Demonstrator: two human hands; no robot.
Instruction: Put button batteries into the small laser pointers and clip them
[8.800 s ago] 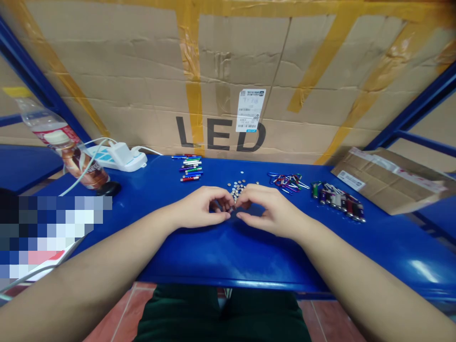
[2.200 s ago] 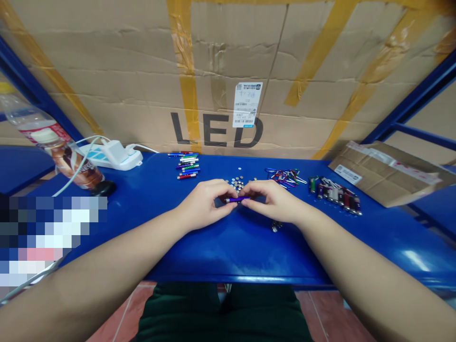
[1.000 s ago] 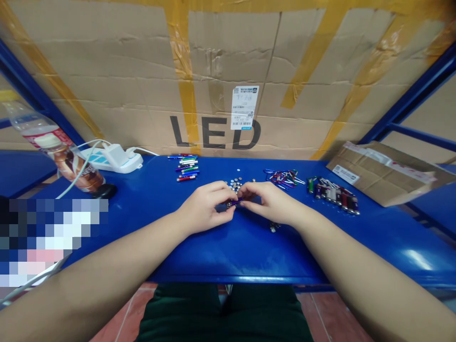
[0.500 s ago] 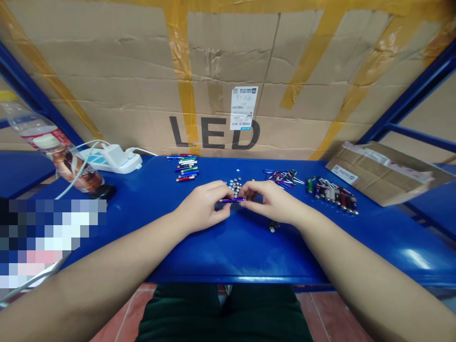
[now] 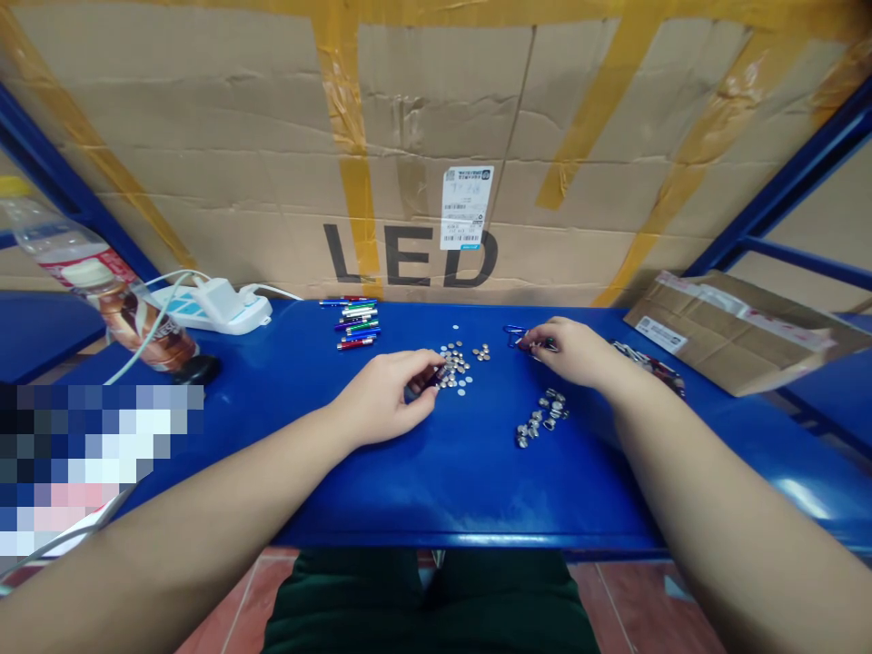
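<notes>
My left hand (image 5: 385,395) is closed around a slim purple metal tube (image 5: 423,378), like a small penlight body, mostly hidden by the fingers. Just beyond those fingertips, button cells (image 5: 455,360) lie scattered, with a smaller cluster (image 5: 482,351) to their right. My right hand (image 5: 572,352) is over the pile of coloured carabiners, its fingertips pinched together among them. A blue carabiner (image 5: 512,329) shows beside the fingers; what they grip is hidden. Nearer to me lie several silvery metal end caps (image 5: 538,420).
Slim coloured tubes (image 5: 358,318) lie at the back left. Short tubes (image 5: 658,368) are partly behind my right hand, beside an open cardboard box (image 5: 726,331). A power strip (image 5: 232,309) and bottles (image 5: 140,313) occupy the left. A large carton (image 5: 272,163) walls off the back.
My right hand has let go of the purple tube and moved right to the carabiners, uncovering the metal end caps. My left hand stays in place, the tube now mostly hidden in its fingers.
</notes>
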